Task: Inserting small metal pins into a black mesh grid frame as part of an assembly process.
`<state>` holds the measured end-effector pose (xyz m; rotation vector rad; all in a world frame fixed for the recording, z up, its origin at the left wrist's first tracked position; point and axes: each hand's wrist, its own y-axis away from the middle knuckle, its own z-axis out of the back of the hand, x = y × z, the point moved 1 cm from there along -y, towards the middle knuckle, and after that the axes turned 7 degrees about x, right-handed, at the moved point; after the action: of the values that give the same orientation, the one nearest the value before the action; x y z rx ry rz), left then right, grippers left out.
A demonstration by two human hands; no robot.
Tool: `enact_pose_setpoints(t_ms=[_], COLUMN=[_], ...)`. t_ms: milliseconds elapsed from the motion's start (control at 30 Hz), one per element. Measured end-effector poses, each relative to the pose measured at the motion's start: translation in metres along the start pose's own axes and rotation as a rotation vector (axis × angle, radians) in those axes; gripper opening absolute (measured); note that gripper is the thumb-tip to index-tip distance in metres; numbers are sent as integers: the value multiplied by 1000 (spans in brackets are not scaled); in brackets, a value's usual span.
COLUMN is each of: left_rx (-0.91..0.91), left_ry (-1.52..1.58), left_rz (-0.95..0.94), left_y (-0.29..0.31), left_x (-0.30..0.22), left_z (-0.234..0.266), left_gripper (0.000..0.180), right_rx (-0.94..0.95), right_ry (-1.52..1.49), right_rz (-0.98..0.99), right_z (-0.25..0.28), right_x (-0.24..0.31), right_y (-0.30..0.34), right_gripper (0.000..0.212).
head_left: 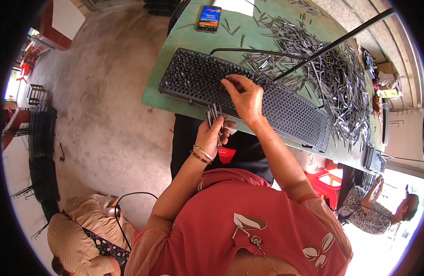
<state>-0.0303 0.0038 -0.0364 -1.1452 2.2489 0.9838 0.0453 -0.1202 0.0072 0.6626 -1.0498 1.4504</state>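
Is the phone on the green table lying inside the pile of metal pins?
No: the phone lies near the green table's far corner, apart from the pile of metal pins.

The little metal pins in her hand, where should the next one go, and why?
Probably into the next empty hole of the black perforated tray. The left hand holds a bunch of metal pins beside the tray's near edge, and the right hand has its fingertips pinched down on the tray where the filled part ends.
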Motion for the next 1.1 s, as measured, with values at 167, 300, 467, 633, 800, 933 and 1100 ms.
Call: enact_pose_setpoints(t_ms=[167, 300, 467, 633, 800, 933, 1100], left_rx=[-27, -19, -23, -16, -27, -25, -5], left_ry=[-31, -48, -48, -37, -29, -24, -7], left_rz=[12, -1, 2, 8, 15, 21, 5], left_y=[0, 1, 0, 1, 2, 2, 3], left_x=[-2, -4, -4, -3, -4, -4, -2], left_z=[0, -2, -2, -2, -3, -4, 1], left_gripper=[23, 22, 20, 21, 21, 21, 21], right_rx=[-77, -42, 40, 77, 87, 88, 51], right_ry=[43, 87, 194, 205, 138, 162, 151], right_rz=[13, 46, 122, 151, 154, 219, 223], right_z=[-5, -6, -3, -4, -2, -1, -4], right_x=[1, 2, 2, -1, 2, -1, 2], right_y=[4, 5, 2, 2, 1, 2, 5], right_gripper=[17, 17, 17, 19, 17, 14, 12])
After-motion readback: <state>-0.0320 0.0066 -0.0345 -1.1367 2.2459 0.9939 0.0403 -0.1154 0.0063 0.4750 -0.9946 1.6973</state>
